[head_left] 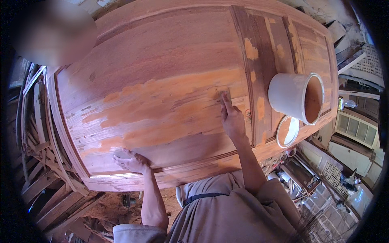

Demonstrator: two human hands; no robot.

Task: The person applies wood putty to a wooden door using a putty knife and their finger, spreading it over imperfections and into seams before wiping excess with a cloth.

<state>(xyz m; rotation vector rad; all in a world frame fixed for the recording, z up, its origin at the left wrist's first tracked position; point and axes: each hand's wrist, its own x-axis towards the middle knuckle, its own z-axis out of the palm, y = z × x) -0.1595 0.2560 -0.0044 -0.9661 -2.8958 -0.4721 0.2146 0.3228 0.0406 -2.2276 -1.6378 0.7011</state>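
Note:
A large wooden panel door (174, 44) lies flat before me, with streaks of orange filler (162, 105) smeared over its wide panel. My right hand (234, 121) is closed on a small flat grey-brown piece (225, 97), pressed to the filler near the panel's right end; its exact kind cannot be made out. My left hand (131, 161) rests on the near left part of the panel, fingers stretched out, with nothing in it. To the right of my right hand, a white plastic bucket (285, 93) lies tipped on the door, its inside coated brown-orange.
A round white lid (288, 131) with orange filler on it lies beside the bucket. Stacked wooden boards (44, 162) crowd the left side. Window frames (356, 128) and mixed clutter (300, 178) stand at the right. A blurred round patch (54, 34) covers the upper left.

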